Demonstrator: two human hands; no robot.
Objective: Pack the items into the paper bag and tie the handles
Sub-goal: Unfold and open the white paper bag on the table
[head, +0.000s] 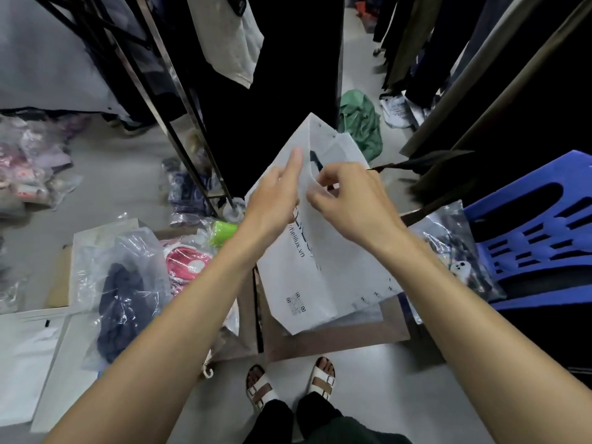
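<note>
I hold a flat white paper bag with dark print and a QR mark in front of me, its mouth pointing away. My left hand lies against the bag's left outer wall, fingers stretched up along it. My right hand pinches the rim of the mouth, next to a dark handle that shows just inside. A dark garment in a clear plastic sleeve lies on the floor to the left. A red and pink packed item lies beside it.
A metal clothes rack with dark hanging clothes stands ahead. A blue plastic stool is at the right, a packaged item leaning on it. A brown cardboard sheet lies under the bag. White flat bags lie at lower left. A green cloth lies behind.
</note>
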